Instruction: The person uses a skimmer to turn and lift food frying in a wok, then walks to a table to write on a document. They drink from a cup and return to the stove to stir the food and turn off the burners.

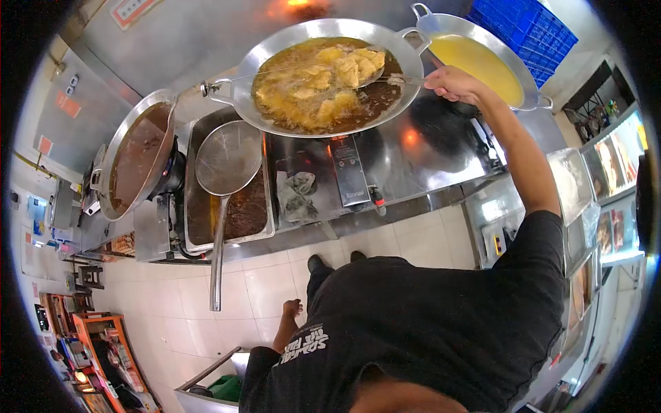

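My right hand (451, 85) is closed around the thin handle of a wire skimmer (375, 77), over the right rim of a large wok (251, 109). The skimmer's head is at the oil surface, under pieces of golden battered food (358, 65). More fried pieces (303, 86) float in bubbling brown oil around it. A thin metal rod (275, 71) reaches over the wok from its left handle. My left hand (292, 308) hangs low by my side, fingers curled, with nothing visible in it and touching nothing.
A large round strainer (229, 160) rests across a rectangular steel pan (270, 224), its handle jutting past the counter edge. A wok of dark oil (138, 162) stands left, another with yellow liquid (475, 69) at back right. A crumpled cloth (297, 196) and blue crates (527, 34) are near.
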